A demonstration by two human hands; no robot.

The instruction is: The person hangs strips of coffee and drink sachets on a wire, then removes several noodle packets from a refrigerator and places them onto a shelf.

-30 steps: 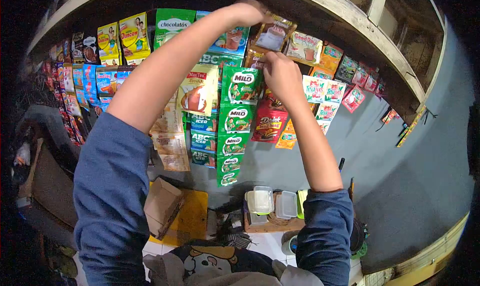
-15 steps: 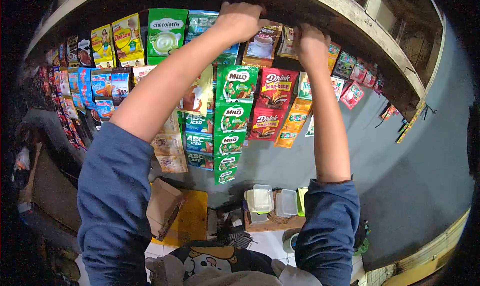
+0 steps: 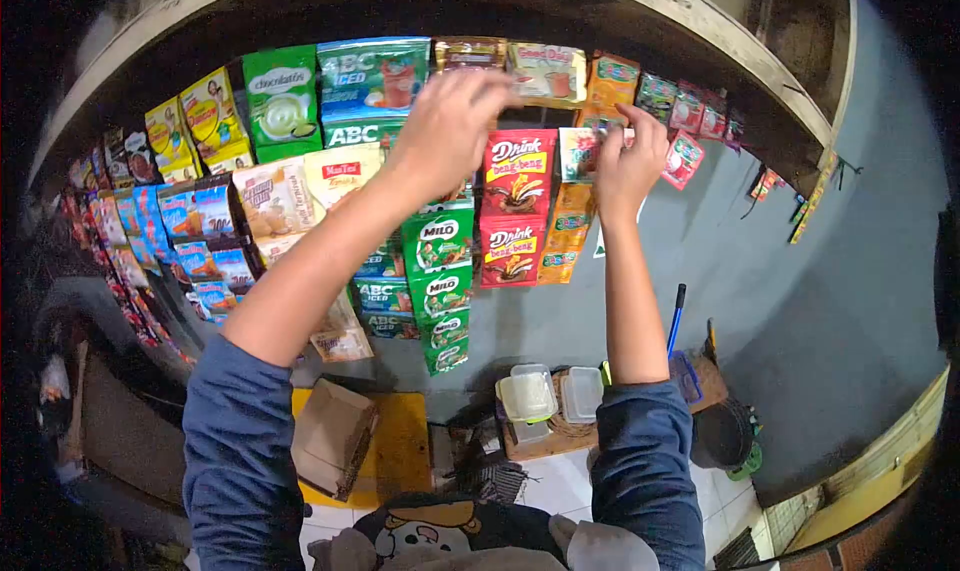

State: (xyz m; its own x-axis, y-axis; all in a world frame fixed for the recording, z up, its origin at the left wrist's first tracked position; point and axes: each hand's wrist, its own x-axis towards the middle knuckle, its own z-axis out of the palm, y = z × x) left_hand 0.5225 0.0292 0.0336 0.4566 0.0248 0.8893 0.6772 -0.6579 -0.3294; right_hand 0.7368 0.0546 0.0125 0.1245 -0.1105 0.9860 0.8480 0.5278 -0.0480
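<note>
My left hand (image 3: 452, 121) is raised in front of the hanging sachets, fingers loosely apart and slightly blurred, with nothing visible in them. It covers part of the green Milo strip (image 3: 440, 244) and sits just below a brown sachet (image 3: 470, 53). Close to the right edge of a white-and-green tea sachet (image 3: 580, 155) is my right hand (image 3: 632, 156), its thumb and curved fingers apart. Between the hands hangs the red Drink beng-beng strip (image 3: 517, 174). A cream Good Day sachet (image 3: 548, 74) hangs above it, and orange sachets (image 3: 571, 211) hang beside it.
A wooden shelf edge (image 3: 690, 16) curves overhead. More sachets (image 3: 281, 101) hang at the left. Below are plastic containers (image 3: 528, 393), an open cardboard box (image 3: 335, 436) on a yellow surface (image 3: 405, 441), and a dark bin (image 3: 722, 434) at the right.
Both hands have come down from the upper row. My left hand has left the top edge, and my right hand is now beside the tea sachet. The view has shifted, showing a blue stick.
</note>
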